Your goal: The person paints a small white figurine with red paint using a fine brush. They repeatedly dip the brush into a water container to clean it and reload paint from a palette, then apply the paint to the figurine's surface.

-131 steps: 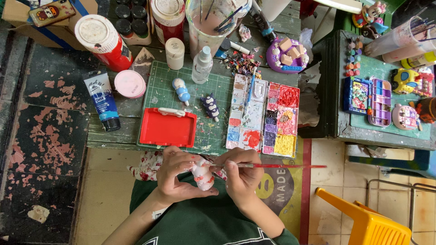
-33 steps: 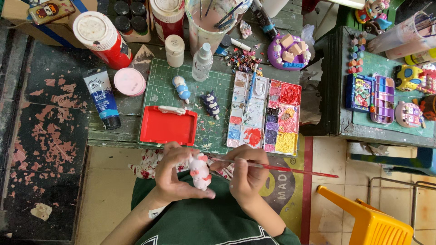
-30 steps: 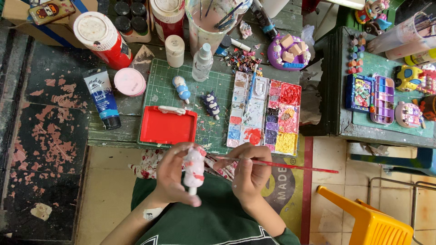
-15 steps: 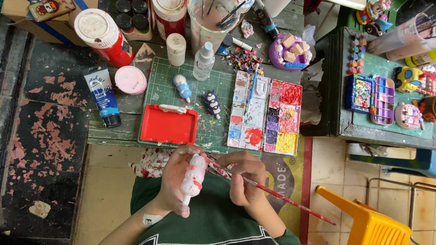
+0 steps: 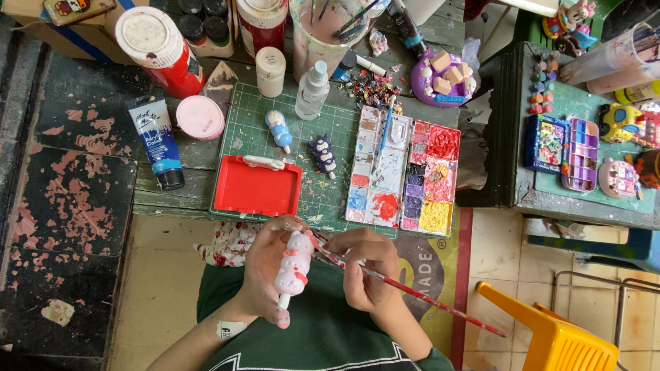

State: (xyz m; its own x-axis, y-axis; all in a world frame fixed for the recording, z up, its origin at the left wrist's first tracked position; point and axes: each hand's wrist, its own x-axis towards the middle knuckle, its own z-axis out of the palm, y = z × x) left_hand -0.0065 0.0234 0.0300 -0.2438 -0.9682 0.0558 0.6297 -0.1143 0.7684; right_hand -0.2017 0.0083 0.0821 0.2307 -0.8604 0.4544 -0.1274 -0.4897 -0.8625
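Closest to the camera, over a dark green lap, the left hand (image 5: 265, 275) is wrapped around a small white and pink figurine (image 5: 294, 264), fingers closed on it from the side so it stands roughly upright on a short white peg. Just to its right, the right hand (image 5: 368, 271) pinches a thin red-handled paintbrush (image 5: 405, 290); the brush tip meets the figurine near its top, and the handle slants down and away toward a yellow plastic chair (image 5: 550, 333). A floral cloth (image 5: 230, 244) lies under the left wrist.

Beyond the hands, at the near edge of the green cutting mat (image 5: 302, 137), sits a closed red case (image 5: 256, 187) with a white latch. To its right lies a white paint palette (image 5: 405, 172), its wells filled with red, yellow, blue and purple, and a blue-handled brush resting across it. On the mat behind the case lie 2 more figurines: a light blue and white one (image 5: 280, 129) and a dark navy one (image 5: 322, 154).

Left of the mat are a paint tube (image 5: 158, 141) with a black cap and a round pink lid (image 5: 199, 117). Farther back stand a small clear bottle (image 5: 313, 89), a little white jar (image 5: 270, 71), a red canister (image 5: 157, 49) with a white lid, and a cup of murky rinse water (image 5: 323, 38) holding brushes. A purple dish (image 5: 443, 79) with tan blocks sits at the far right of the table.
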